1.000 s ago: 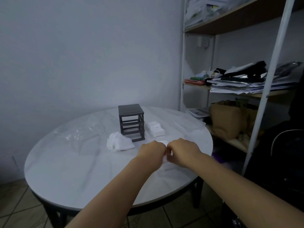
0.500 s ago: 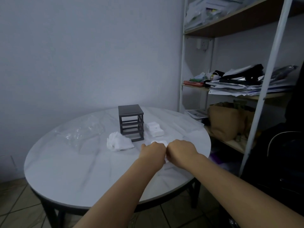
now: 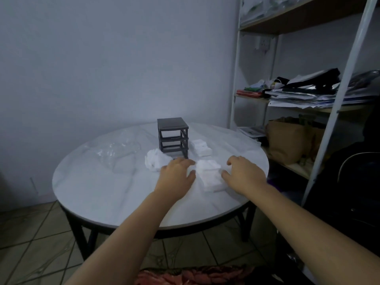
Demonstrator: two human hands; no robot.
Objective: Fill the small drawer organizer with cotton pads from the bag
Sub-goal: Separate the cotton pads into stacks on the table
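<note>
Hands first: left hand [image 3: 176, 177] and right hand [image 3: 243, 175] both sit low over the table [image 3: 98, 192], fingers spread, holding nothing. Right between them is a white drawer [image 3: 209, 175] packed with cotton pads. Its long axis runs away from the person, slanting a bit to the left at the far end. The left thumb looks like it's touching or almost touching the drawer's left edge, and the right thumb is just beside its right edge, so both are about equally close. Hard to say if there's real contact.

Going outward, the frame [image 3: 173, 137] of the organizer stands just past the left hand, slots empty from what I can see. A second drawer [image 3: 201, 148] lies right of the frame. A loose pad pile [image 3: 157, 162] sits at the frame's left foot, with the clear bag [image 3: 119, 153] further left.

My guess is the near drawer gets pinched from both sides and slid forward and left into the frame.
</note>
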